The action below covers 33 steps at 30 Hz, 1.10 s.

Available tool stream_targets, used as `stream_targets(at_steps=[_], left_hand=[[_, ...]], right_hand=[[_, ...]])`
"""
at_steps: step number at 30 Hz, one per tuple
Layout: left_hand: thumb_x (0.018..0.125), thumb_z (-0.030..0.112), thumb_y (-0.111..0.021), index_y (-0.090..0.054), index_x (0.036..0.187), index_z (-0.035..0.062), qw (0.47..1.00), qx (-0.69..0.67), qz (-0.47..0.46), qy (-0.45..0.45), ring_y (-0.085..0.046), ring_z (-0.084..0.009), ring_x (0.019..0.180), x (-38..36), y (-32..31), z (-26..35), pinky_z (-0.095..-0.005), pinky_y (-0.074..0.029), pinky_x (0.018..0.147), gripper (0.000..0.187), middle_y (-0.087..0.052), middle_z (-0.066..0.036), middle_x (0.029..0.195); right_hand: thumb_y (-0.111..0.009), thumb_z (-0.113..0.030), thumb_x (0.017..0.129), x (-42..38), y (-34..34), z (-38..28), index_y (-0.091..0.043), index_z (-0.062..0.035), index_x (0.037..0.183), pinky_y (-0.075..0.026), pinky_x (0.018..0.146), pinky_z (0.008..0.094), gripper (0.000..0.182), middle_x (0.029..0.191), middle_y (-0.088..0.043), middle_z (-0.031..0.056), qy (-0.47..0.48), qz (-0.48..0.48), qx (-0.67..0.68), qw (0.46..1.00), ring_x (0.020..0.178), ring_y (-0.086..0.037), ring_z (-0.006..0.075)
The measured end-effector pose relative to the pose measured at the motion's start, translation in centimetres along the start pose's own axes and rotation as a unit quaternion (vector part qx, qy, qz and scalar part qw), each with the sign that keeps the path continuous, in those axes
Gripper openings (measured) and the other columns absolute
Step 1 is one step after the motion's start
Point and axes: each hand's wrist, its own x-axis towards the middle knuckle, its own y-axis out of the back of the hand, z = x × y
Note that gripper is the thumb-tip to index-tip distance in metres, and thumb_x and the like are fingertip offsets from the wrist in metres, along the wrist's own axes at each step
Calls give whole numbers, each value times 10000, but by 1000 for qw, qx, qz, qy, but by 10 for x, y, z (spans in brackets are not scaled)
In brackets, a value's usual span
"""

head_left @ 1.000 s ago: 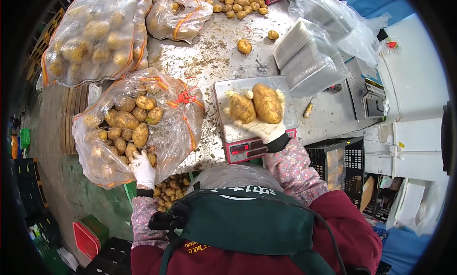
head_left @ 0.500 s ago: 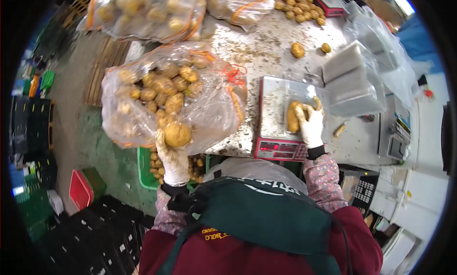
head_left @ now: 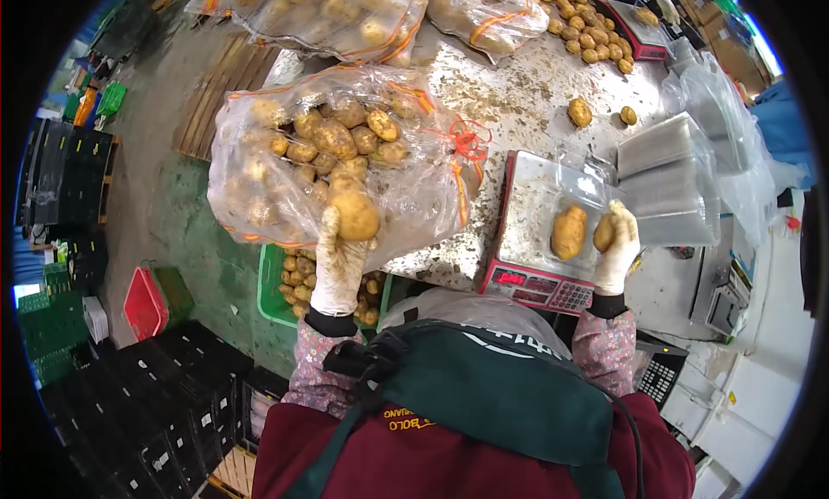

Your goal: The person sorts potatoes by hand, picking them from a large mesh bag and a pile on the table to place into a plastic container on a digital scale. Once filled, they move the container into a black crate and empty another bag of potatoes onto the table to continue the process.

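1. The gloved left hand (head_left: 339,270) holds a large potato (head_left: 357,217) at the plastic bag (head_left: 414,218) of potatoes.
2. The gloved right hand (head_left: 617,255) grips a smaller potato (head_left: 604,233) above the scale (head_left: 524,184), beside another potato (head_left: 568,232).

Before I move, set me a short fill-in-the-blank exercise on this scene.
The left hand holds a large, roundish ____ by the plastic bag.
The right hand grips a smaller one near the ____ side of the scale.
The lit digits on the scale are ____.
The crate below the table edge is coloured ____.

Missing words, in order: potato; right; red; green.
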Motion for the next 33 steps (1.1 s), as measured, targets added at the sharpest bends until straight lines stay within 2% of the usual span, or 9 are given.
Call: stream_targets(at_steps=[2,6,8,18,20,22,23,28,33], left_hand=[[933,290,-630,-417,1408,80,977,200,2,-79,-579,-239,1143,-4,3,-12,-379,-491,976,562,-559,-108,1305],[936,220,-621,-445,1392,25,963,249,-14,-97,-574,-237,1159,-6,-6,-18,-410,-469,1005,526,-562,-107,1295],[934,210,-618,-429,1400,13,964,242,-7,-106,-576,-243,1157,-4,2,-19,-410,-478,994,540,-558,-113,1297],[885,203,-687,-429,1401,16,964,253,-6,-77,-547,-195,1155,-16,12,-7,-350,-460,987,606,-544,-106,1290],[865,182,-710,-431,1395,11,953,286,-13,-97,-562,-197,1139,-14,12,-3,-348,-473,976,623,-556,-113,1277],[846,161,-734,-434,1390,6,939,320,-16,-122,-576,-198,1123,-12,9,1,-346,-486,965,640,-567,-121,1264],[815,180,-766,-435,1391,7,916,372,-35,-142,-579,-200,1129,-13,5,2,-342,-489,966,686,-570,-119,1265],[660,158,-891,-482,1332,5,823,523,-31,-221,-606,-229,1109,-9,6,-6,-346,-511,940,801,-600,-136,1230],[632,235,-917,-469,1343,-10,684,640,-43,-347,-619,-279,1100,-12,6,-5,-357,-511,931,876,-606,-154,1229]], right_hand=[[-614,-191,865,-6,-32,-42,-603,45,1139,-480,655,319,362,1176,-573,133,-245,-105,358,895,886,-563,210],[-568,-339,876,-25,-105,-66,-467,20,1343,-461,609,293,597,1102,-572,162,-527,-190,581,591,854,-536,221],[-535,-403,901,-35,-135,-63,-434,6,1387,-437,563,272,644,1090,-564,156,-531,-276,567,566,803,-521,203],[-511,-568,899,-59,-190,-63,-300,46,1456,-405,461,278,856,954,-538,126,-541,-416,520,514,681,-502,192],[-491,-540,928,-63,-195,-67,-370,66,1409,-430,495,283,783,950,-542,130,-536,-418,506,532,666,-507,199],[-513,-415,924,-66,-206,-67,-519,15,1304,-450,553,348,574,933,-565,122,-530,-382,352,670,619,-482,209],[-520,-304,918,-66,-209,-57,-594,33,1153,-472,613,336,418,941,-587,116,-373,-479,221,763,689,-542,232],[-619,-197,919,-77,-249,-28,-615,36,1192,-475,837,263,359,1079,-647,86,-108,-598,-62,792,951,-600,145],[-695,-178,898,-105,-264,-28,-541,22,1298,-483,936,287,472,1197,-637,74,-267,-643,-17,717,1085,-594,144]])
